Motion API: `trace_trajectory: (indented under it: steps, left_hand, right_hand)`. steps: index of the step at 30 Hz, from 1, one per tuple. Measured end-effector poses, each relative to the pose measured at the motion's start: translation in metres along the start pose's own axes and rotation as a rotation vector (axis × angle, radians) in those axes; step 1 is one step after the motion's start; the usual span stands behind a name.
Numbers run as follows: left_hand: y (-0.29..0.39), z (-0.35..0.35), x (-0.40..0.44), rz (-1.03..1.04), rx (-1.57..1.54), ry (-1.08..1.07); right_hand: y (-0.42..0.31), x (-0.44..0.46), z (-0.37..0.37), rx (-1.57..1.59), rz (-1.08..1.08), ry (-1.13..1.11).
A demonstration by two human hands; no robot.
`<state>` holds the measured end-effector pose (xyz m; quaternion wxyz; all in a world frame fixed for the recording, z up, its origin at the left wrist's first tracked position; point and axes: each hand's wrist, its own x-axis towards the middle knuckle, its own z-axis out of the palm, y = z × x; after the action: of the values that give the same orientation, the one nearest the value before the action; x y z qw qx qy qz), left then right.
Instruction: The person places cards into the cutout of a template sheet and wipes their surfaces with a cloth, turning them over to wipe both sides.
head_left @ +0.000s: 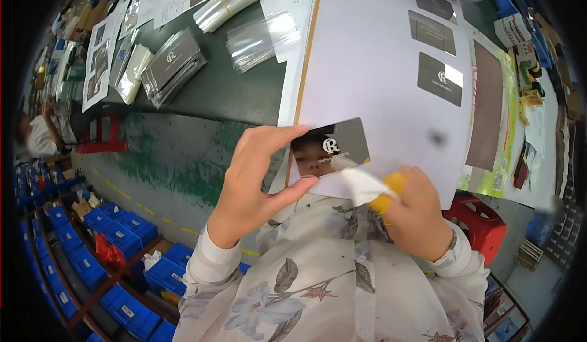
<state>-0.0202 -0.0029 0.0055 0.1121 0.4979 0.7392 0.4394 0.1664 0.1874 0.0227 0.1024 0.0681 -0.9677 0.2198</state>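
Note:
My left hand (244, 183) grips a shiny dark card (353, 136) by its left edge, thumb below and fingers above. The card bears a white monogram and lettering, and its mirror-like face throws back a reflection. My right hand (419, 210), slightly blurred, pinches a white cloth (362, 185) against the card's lower right part. Something yellow (394, 189) wraps a finger or fingers of that hand. Beneath both hands lies a large white sheet (361, 66). Similar cards, one of them a monogrammed card (440, 80), lie along the sheet's right side.
On the green table (232, 94) at left sit a stack of sleeved cards (174, 66), a banded roll of clear sleeves (227, 5) and loose clear sleeves (260, 39). Red stools (480, 226) and blue bins (128, 308) stand below. Another person (46, 131) sits far left.

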Motion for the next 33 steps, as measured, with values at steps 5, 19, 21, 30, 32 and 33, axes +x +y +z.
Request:
trace_trajectory:
  steps: [5, 19, 21, 30, 32, 33]
  left_hand:
    - [0.006, 0.014, 0.000, -0.033, -0.379, 0.185]
    - [0.047, -0.005, 0.017, 0.369, 0.252, -0.141]
    - [0.062, 0.002, 0.021, 0.413, 0.292, -0.172]
    - [0.067, 0.012, 0.035, 0.597, 0.234, -0.206]
    - [0.066, 0.005, 0.035, 0.506, 0.072, -0.236]
    - [0.068, 0.000, 0.034, 0.372, 0.085, -0.204]
  right_hand:
    - [-0.001, -0.002, -0.010, 1.072, 0.752, 0.465]
    - [0.012, 0.007, -0.005, 1.990, 0.704, 0.226]
    - [0.004, 0.010, -0.012, 1.763, 0.753, 0.111]
    - [0.005, 0.000, 0.010, 1.531, 0.559, 0.098]
    - [0.012, 0.000, -0.014, 1.700, 0.849, 0.092]
    - [0.009, 0.004, -0.016, 1.619, 0.813, 0.258]
